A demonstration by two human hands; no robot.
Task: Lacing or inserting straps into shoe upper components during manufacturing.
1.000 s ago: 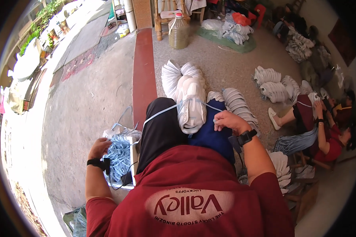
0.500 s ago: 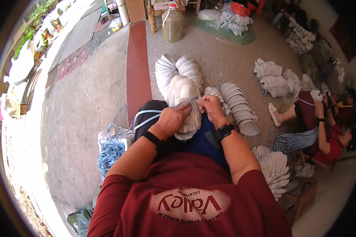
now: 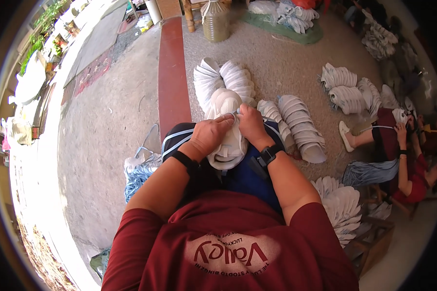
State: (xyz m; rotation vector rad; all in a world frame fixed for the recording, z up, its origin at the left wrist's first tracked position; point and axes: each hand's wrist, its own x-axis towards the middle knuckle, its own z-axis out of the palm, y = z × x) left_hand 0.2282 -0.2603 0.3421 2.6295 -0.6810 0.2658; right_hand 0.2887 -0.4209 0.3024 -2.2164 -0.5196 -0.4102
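A white shoe upper rests on my lap between my knees, its opening toward me and its toe pointing away. My left hand is closed on its left side, thumb near the eyelets. My right hand is a closed pinch on a light blue shoelace at the eyelets, close to my left fingertips. The lace end itself is hidden by the fingers. More of the lace loops over my left knee. Just past the toe stand bundles of nested white shoe uppers on the floor.
Stacked uppers lie right of my knees, others by my right elbow. Blue laces hang at my left. A seated co-worker handles an upper at the far right. A large plastic jug stands ahead.
My right hand has drawn up and in toward the left one. A length of lace now shows beyond my right hand, while the loop at my left lies lower on the knee.
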